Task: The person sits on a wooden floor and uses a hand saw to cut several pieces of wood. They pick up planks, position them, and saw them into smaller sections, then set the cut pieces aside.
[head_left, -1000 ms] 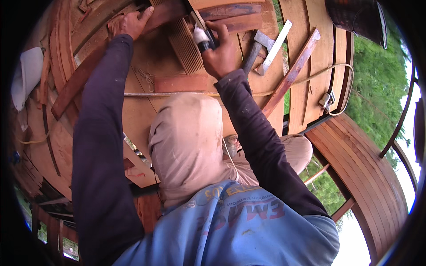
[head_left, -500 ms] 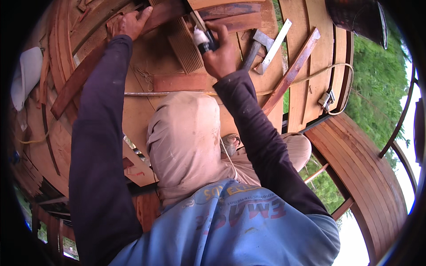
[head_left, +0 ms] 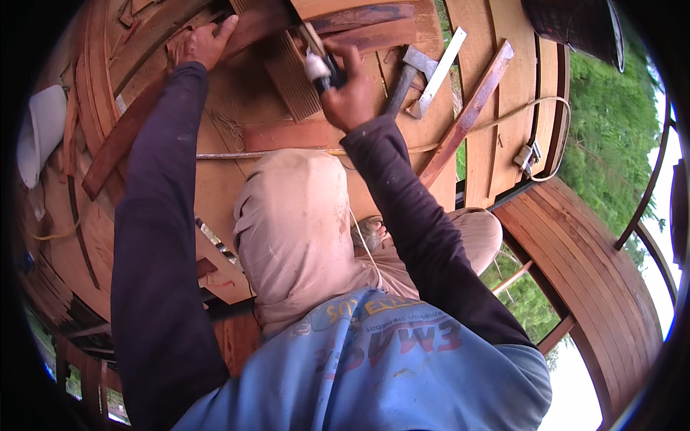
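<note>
My left hand [head_left: 203, 44] presses down on a long dark red plank [head_left: 118, 151], its fingers over the top edge and its thumb stretched along it. The plank runs from the lower left up to the top and lies across a ribbed wooden block [head_left: 295, 82]. In my right hand [head_left: 351, 93] is a hand tool with a black-and-white handle [head_left: 316, 68], gripped at the plank's right part. Its thin front part shows nearly edge-on, so its exact kind is unclear. A short reddish board [head_left: 287, 134] lies nearer to my knee.
To the right lie a hatchet [head_left: 410, 75], a try square [head_left: 440, 75] and a paint-marked wooden strip [head_left: 471, 111]. A yellowish cord [head_left: 503, 123] runs to a plug fitting [head_left: 528, 156]. A dark bucket [head_left: 575, 29] stands at the upper right. Gaps split the floorboards.
My right hand and the tool have shifted slightly left and down. The left hand stays on the plank. The whole view has moved a little.
</note>
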Demonstrator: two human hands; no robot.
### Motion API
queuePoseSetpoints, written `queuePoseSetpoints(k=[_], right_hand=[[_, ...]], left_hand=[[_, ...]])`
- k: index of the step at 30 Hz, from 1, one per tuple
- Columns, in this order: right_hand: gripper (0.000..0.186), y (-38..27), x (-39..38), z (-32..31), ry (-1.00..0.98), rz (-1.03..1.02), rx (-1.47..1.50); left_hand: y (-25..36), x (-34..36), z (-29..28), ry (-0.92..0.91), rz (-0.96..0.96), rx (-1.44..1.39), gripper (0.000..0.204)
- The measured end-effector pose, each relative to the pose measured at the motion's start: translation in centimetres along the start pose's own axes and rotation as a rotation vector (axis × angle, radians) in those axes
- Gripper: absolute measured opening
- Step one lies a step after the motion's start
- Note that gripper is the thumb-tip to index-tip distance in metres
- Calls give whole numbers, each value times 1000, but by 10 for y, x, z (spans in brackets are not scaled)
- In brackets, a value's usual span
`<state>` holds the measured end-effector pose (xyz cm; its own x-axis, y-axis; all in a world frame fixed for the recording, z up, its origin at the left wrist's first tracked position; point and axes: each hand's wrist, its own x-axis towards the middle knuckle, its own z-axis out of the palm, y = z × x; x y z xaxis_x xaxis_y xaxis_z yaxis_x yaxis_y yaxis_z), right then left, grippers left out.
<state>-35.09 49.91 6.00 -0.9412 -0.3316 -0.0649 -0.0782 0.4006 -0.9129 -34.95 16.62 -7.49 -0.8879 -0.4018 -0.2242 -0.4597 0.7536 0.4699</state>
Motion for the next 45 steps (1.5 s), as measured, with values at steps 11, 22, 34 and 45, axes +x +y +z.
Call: queuePoseSetpoints(k=[11,22,34,45], right_hand=[[39,-2,-7,-8,-27,92,-57],[42,-13,-146,-79,-52,226,-22],[41,-6,-159,-84,-33,268,31],[41,1,-12,-6,-5,16,3]], left_hand=[[29,2,-19,23,-3,74,92],[6,-1,-11,88,-16,104,88],[35,2,-35,-45,-12,149,88],[30,3,-33,-64,-37,133,90]])
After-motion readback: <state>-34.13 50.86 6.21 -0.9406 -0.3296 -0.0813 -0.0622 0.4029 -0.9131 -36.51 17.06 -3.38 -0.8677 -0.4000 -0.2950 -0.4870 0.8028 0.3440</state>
